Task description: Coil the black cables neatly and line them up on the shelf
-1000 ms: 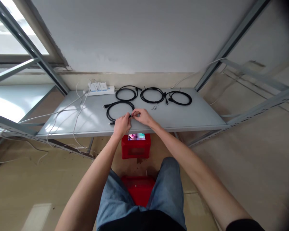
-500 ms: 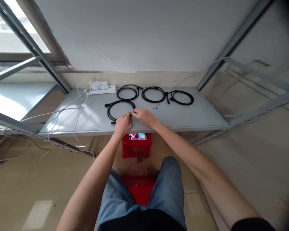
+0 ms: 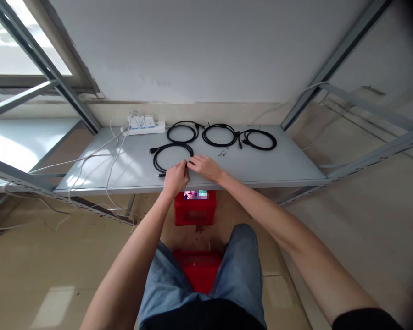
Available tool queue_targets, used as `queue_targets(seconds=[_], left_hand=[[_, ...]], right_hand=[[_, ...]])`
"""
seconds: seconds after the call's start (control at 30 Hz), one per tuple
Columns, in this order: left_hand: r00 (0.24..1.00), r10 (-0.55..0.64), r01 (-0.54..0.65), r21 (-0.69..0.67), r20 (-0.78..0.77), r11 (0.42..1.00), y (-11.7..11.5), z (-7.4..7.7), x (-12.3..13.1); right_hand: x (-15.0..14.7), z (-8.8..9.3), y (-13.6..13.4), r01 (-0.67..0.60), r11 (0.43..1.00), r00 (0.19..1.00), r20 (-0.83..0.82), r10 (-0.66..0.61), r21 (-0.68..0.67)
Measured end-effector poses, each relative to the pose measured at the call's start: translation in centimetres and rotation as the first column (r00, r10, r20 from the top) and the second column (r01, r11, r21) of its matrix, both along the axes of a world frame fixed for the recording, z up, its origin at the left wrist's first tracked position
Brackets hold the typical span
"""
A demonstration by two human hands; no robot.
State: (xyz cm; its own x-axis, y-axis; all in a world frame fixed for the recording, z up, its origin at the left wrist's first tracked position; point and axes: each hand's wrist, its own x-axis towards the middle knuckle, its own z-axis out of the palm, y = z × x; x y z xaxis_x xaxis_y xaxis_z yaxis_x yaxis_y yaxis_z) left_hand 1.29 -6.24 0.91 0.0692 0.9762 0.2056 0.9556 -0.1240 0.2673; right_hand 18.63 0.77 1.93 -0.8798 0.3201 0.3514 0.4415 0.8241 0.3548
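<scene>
A coiled black cable [image 3: 155, 161] with plug ends lies near the front edge of the grey shelf [image 3: 261, 167]. My left hand [image 3: 176, 178] is closed on the right lower side of this coil, thumb against the bundle. Right beside it, my right hand [image 3: 204, 167] is closed with its fingertips pinched at the same spot. Whatever sits between those fingertips is too small and too covered to name. A short dark tie [image 3: 222, 153] lies on the shelf to the right of my hands.
Three more coiled black cables, a left one [image 3: 167, 134], a middle one [image 3: 204, 136] and a right one [image 3: 276, 140], lie along the back. A white power strip [image 3: 158, 129] with plugged-in adapters trails white cords at left. Under the shelf stands a red stool [image 3: 195, 214].
Both hands stay at the same place on the cable coil. The right fingers have shifted very slightly against the left hand; the other cables have not moved.
</scene>
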Motion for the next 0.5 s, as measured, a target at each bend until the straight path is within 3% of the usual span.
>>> queue_targets(seconds=[0.3, 0.4, 0.5], left_hand=[[1.0, 0.006, -0.006, 0.009, 0.001, 1.0, 0.1, -0.2, 0.0], [1.0, 0.003, -0.003, 0.013, 0.003, 1.0, 0.1, -0.2, 0.0], [1.0, -0.007, 0.007, 0.014, 0.013, 1.0, 0.1, -0.2, 0.0]], right_hand=[[0.0, -0.1, -0.4, 0.061, 0.981, 0.989, -0.124, -0.085, -0.184], [-0.6, -0.6, -1.0, 0.134, 0.947, 0.949, -0.239, -0.208, -0.293], [-1.5, -1.0, -1.7, 0.216, 0.849, 0.821, -0.382, -0.425, -0.481]])
